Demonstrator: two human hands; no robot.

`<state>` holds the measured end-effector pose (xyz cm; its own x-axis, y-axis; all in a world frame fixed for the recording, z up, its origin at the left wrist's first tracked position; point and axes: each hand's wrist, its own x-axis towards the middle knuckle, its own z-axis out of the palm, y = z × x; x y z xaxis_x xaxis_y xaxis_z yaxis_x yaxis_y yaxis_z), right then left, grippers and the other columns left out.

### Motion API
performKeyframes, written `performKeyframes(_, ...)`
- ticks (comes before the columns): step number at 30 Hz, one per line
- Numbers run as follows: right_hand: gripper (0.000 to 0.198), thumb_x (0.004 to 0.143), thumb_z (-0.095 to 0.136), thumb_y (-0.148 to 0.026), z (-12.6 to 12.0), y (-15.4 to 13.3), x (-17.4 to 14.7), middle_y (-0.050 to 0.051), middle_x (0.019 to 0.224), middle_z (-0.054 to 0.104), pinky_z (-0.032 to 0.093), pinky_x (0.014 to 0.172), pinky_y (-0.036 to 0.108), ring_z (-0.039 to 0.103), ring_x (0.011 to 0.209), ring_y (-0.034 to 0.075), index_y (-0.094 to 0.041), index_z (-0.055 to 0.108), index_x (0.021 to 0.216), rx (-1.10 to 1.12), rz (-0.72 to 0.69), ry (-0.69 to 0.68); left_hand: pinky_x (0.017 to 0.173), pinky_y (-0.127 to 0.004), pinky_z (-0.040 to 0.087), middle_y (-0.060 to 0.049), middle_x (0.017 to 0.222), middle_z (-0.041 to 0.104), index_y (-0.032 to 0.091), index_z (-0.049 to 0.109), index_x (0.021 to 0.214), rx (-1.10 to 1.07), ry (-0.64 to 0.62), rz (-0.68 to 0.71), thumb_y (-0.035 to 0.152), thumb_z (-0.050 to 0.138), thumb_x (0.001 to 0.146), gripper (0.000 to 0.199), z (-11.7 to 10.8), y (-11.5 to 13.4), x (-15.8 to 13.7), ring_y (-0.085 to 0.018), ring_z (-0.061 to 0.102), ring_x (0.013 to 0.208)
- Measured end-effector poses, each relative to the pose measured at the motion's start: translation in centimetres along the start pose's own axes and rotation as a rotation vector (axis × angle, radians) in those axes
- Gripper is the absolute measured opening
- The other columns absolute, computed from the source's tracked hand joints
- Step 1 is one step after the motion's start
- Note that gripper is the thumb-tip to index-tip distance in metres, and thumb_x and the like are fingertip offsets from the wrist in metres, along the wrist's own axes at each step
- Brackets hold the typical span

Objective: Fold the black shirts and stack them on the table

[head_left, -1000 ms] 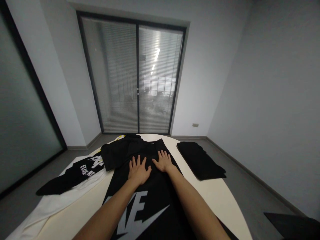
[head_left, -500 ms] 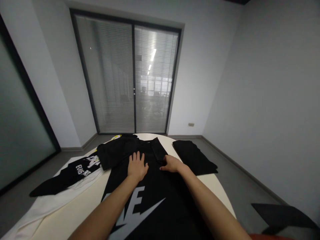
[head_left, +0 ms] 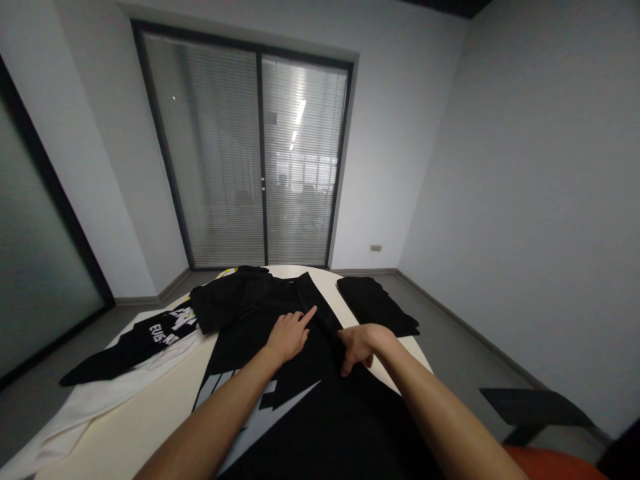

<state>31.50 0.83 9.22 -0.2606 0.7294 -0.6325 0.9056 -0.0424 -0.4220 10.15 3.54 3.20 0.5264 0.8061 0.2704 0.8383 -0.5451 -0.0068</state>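
Matt black cloth shirt [head_left: 313, 420], smooth pale tabletop [head_left: 135, 420], glass panels [head_left: 303, 220], matt wall [head_left: 525, 200]

Head view, facing forward and down over hands [head_left: 289, 337], table [head_left: 140, 419].

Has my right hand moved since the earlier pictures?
Yes: judged against the wall plate, your right hand has moved rightward and nearer to you.

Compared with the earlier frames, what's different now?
The right hand, flat on the black T-shirt a second ago, has moved rightward and nearer the camera, fingers bent at the shirt's edge; its grip is unclear. The left hand has shifted rightward, index finger extended. The shirt's upper right side now appears folded inward. The folded black garment and the printed black garment stayed put.
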Motion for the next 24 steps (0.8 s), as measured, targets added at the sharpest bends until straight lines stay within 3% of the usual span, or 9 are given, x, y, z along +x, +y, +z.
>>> performKeyframes(3,0.059,0.040,0.092,-0.043,0.6,-0.5,-0.1,0.007,0.067,0.066,0.056,0.055,0.029,0.070,0.068,0.026,-0.009,0.065,0.080,-0.086,0.077,-0.234,0.095,-0.041,0.042,-0.008,0.130,0.060,0.032,0.036,0.150,-0.088,-0.015,0.048,0.025,0.043,0.096,0.055,0.0,0.9,0.4,-0.027,0.057,0.112)
performKeyframes(6,0.059,0.036,0.092,-0.050,1.3,-0.8,-0.2,0.006,0.068,0.066,0.054,0.054,0.026,0.069,0.066,0.022,-0.010,0.063,0.069,-0.116,0.067,-0.341,0.097,-0.041,0.042,-0.009,0.130,0.059,0.028,0.057,0.133,-0.133,-0.033,0.023,0.022,0.042,0.095,0.042,0.2,1.3,0.7,-0.027,0.056,0.115)
performKeyframes(8,0.059,0.035,0.092,-0.049,1.7,-0.8,-0.4,0.004,0.068,0.066,0.055,0.054,0.027,0.068,0.060,0.019,-0.011,0.062,0.068,-0.116,0.083,-0.389,0.096,-0.041,0.043,-0.010,0.127,0.061,0.024,0.062,0.125,-0.147,-0.031,-0.011,0.022,0.044,0.094,0.036,0.5,1.2,0.9,-0.027,0.056,0.113)
performKeyframes(10,0.058,0.038,0.091,-0.049,1.9,-0.9,-0.8,0.003,0.064,0.066,0.056,0.053,0.027,0.066,0.055,0.017,-0.011,0.060,0.069,-0.080,0.092,-0.432,0.097,-0.039,0.044,-0.010,0.124,0.063,0.020,0.062,0.125,-0.171,-0.025,-0.048,0.021,0.044,0.093,0.036,0.9,1.0,1.0,-0.026,0.057,0.114)
performKeyframes(13,0.060,0.044,0.088,-0.052,2.1,-1.4,-1.8,0.001,0.060,0.064,0.056,0.052,0.026,0.065,0.052,0.016,-0.014,0.055,0.076,0.049,-0.003,-0.431,0.101,-0.036,0.043,-0.011,0.128,0.063,0.015,0.060,0.128,-0.216,-0.013,-0.114,0.022,0.037,0.096,0.040,1.6,0.7,1.3,-0.023,0.056,0.118)
performKeyframes(17,0.080,0.030,0.095,-0.044,2.8,-2.6,-2.9,-0.004,0.061,0.065,0.058,0.051,0.028,0.066,0.051,0.018,-0.020,0.046,0.088,0.088,-0.036,-0.471,0.108,-0.033,0.039,-0.010,0.135,0.061,0.013,0.060,0.130,-0.271,-0.010,-0.156,0.033,0.024,0.102,0.050,2.0,0.4,1.4,-0.021,0.053,0.126)
performKeyframes(21,0.085,0.016,0.097,-0.037,4.5,-3.8,-3.2,-0.004,0.058,0.066,0.056,0.048,0.028,0.065,0.048,0.019,-0.023,0.045,0.081,-0.001,0.009,-0.612,0.113,-0.035,0.035,-0.013,0.143,0.055,0.011,0.054,0.137,-0.290,-0.027,-0.132,0.044,0.040,0.096,0.055,2.3,0.3,0.9,-0.025,0.046,0.134)
performKeyframes(24,0.074,0.026,0.096,-0.042,5.5,-4.8,-3.3,-0.004,0.065,0.070,0.057,0.053,0.025,0.070,0.056,0.019,-0.024,0.048,0.079,0.040,-0.002,-0.824,0.115,-0.037,0.033,-0.015,0.148,0.049,0.009,0.049,0.142,-0.289,-0.042,-0.114,0.042,0.048,0.092,0.060,2.5,0.3,0.5,-0.026,0.041,0.138)
